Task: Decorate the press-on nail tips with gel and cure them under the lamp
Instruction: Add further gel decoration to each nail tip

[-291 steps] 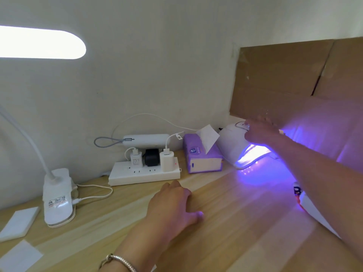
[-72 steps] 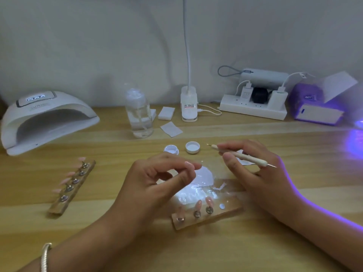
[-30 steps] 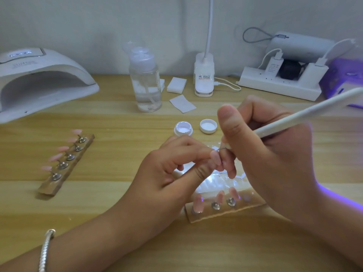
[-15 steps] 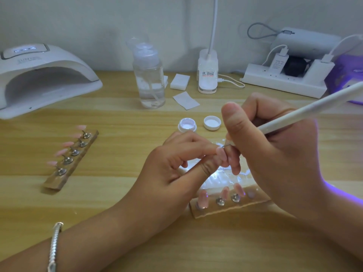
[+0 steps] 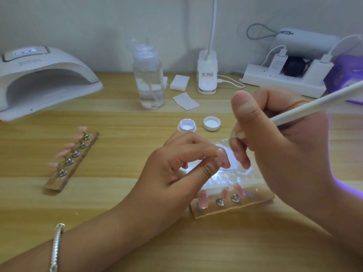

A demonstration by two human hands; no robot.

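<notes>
At the bottom left of the frame a silver bracelet [image 5: 56, 250] circles the left wrist. The left hand [image 5: 176, 173] sits at the centre, thumb and forefinger pinched on a small pink nail tip [image 5: 221, 154], with the other fingers curled beneath. Just to its right, the right hand [image 5: 284, 154] grips a white dotting pen [image 5: 314, 107] in a writing hold. The pen's thin metal point is just above and to the right of the pinched tip, and it cannot be told whether the two touch.

Below the hands a short wooden holder [image 5: 245, 206] lies on the wooden table [image 5: 117, 203], carrying three mounted tips [image 5: 202, 200] on metal pegs. A shiny foil sheet [image 5: 218, 179] glares white between this holder and the fingers. At middle left a second wooden holder [image 5: 57, 183] lies at a slant and bears five pink tips [image 5: 64, 153].

Beyond the hands stand an open gel jar [image 5: 187, 125] and its lid [image 5: 211, 123], side by side. Farther back are a clear pump bottle [image 5: 149, 79], a flat wipe [image 5: 185, 101], a stack of white pads [image 5: 179, 82] and a desk-lamp base [image 5: 207, 75]. The white curing lamp [image 5: 43, 79] sits at the upper left with its display lit. A power strip [image 5: 282, 83] with chargers fills the upper right.
</notes>
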